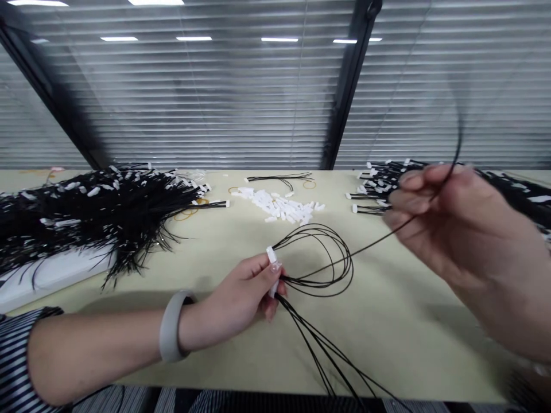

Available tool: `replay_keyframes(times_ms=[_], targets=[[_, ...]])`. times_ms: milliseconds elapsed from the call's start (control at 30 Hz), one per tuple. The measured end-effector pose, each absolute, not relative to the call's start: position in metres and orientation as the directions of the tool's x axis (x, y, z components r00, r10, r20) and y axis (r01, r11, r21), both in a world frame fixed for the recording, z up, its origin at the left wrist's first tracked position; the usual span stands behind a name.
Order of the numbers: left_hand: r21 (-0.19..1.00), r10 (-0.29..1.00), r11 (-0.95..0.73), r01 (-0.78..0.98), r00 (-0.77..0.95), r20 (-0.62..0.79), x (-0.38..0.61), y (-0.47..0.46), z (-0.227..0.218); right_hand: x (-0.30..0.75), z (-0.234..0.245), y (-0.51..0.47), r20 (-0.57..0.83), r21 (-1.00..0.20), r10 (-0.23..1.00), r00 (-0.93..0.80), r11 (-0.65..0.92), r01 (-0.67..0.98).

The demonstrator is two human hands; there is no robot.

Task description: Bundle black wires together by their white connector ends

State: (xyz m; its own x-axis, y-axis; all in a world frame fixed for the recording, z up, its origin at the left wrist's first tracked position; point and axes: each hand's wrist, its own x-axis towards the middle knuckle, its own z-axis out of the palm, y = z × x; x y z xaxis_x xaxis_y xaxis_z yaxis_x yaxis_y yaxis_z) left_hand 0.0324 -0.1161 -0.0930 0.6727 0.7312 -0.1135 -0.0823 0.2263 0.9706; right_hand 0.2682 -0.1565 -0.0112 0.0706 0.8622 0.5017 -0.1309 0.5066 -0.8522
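Head view; directions run from the white connector [271, 254]. The left hand [241, 295] pinches it; black wires [295, 280] loop toward three o'clock. The right hand [460, 223], at three, grips one wire [374, 242]. White pieces [282, 207] lie at twelve, a wire heap [94, 212] at nine.

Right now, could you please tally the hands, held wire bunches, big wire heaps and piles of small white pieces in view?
Hands: 2, left hand and right hand
Held wire bunch: 1
Big wire heaps: 2, left heap and right heap
White pile: 1
Total: 6
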Motion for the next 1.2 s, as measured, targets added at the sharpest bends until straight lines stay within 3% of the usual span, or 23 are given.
replay_keyframes(times_ms=[100,233,333,433,500,600,733,1000,1100,1200], targets=[[0.987,0.702,0.163,0.005,0.702,-0.119,0.031,-0.118,-0.092,0.268,0.002,-0.156,0.396,-0.873,0.852,0.344,0.465,-0.149],[0.991,0.698,0.12,0.051,0.706,-0.121,0.03,-0.119,-0.092,0.259,-0.002,-0.158,0.349,-0.908,0.852,0.392,0.41,-0.084],[0.988,0.709,0.148,0.04,0.692,-0.134,0.031,-0.118,-0.093,0.25,-0.023,-0.16,0.527,-0.85,0.789,0.316,0.497,0.177],[0.989,0.702,0.145,0.035,0.701,-0.128,0.031,-0.118,-0.093,0.244,-0.044,-0.161,0.739,-0.624,0.664,0.117,0.608,0.491],[0.991,0.701,0.135,0.017,0.705,-0.108,0.031,-0.117,-0.094,0.242,-0.051,-0.161,0.78,-0.485,0.625,-0.044,0.647,0.588],[0.988,0.703,0.155,-0.014,0.704,-0.1,0.031,-0.117,-0.094,0.241,-0.054,-0.16,0.771,-0.42,0.618,-0.156,0.677,0.604],[0.983,0.701,0.179,-0.029,0.705,-0.107,0.031,-0.116,-0.095,0.243,-0.056,-0.159,0.704,-0.514,0.693,-0.158,0.649,0.561],[0.987,0.693,0.16,0.006,0.711,-0.117,0.031,-0.117,-0.094,0.243,-0.051,-0.158,0.489,-0.652,0.865,-0.116,0.45,0.611],[0.991,0.687,0.127,0.047,0.716,-0.122,0.031,-0.12,-0.091,0.238,-0.046,-0.163,0.47,-0.587,0.875,-0.116,0.408,0.7],[0.995,0.68,0.064,0.082,0.725,-0.104,0.032,-0.122,-0.087,0.233,-0.045,-0.168,0.471,-0.469,0.846,-0.25,0.48,0.742]])
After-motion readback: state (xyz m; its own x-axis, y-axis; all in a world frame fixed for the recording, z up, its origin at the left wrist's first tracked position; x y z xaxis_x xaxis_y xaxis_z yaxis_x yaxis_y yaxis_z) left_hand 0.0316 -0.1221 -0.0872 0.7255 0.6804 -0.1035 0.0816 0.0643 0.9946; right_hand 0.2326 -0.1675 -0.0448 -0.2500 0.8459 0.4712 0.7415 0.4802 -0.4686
